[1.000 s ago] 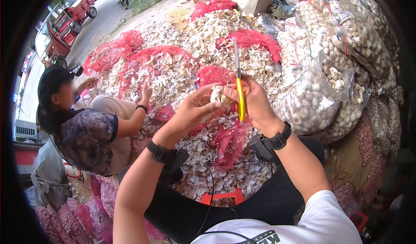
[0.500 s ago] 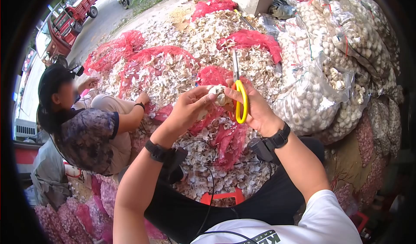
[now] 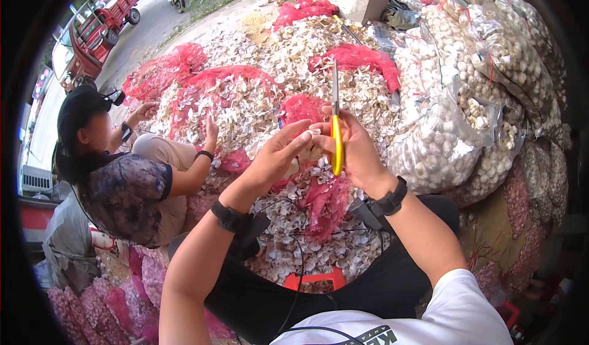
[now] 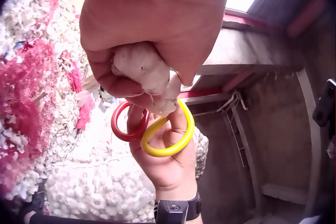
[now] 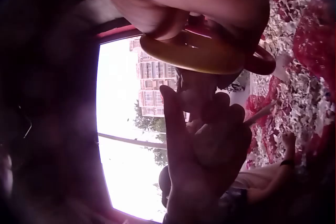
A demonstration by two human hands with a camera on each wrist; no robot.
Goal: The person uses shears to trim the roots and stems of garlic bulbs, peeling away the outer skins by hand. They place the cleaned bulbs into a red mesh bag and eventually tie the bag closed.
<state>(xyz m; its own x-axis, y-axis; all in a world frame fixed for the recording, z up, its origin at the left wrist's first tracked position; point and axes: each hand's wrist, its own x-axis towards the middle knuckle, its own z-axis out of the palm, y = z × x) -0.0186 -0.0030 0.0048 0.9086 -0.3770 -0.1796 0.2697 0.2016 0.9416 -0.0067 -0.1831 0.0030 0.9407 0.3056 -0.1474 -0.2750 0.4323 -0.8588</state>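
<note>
In the left wrist view a whitish garlic bulb (image 4: 140, 66) sits in the curled fingers of my left hand (image 3: 270, 155). My right hand (image 3: 363, 155) holds a pair of scissors (image 3: 337, 145) with one yellow and one red handle loop, blades pointing away from me. Its thumb and fingertips are right at the end of the bulb, where pale skin hangs loose. Both hands meet in front of me above the peelings. The right wrist view is dark, with the yellow loop (image 5: 194, 62) across the palm.
A wide heap of garlic skins (image 3: 245, 112) covers the ground, with pink mesh netting (image 3: 359, 58) on it. Clear bags of garlic bulbs (image 3: 429, 142) stand at the right. Another person (image 3: 123, 173) sits at the left. A red stool edge (image 3: 316, 277) shows between my legs.
The scissors have turned in my right hand, their loops now seen more edge-on than half a second ago. My hands stay together at the bulb. The other person's hands have lifted.
</note>
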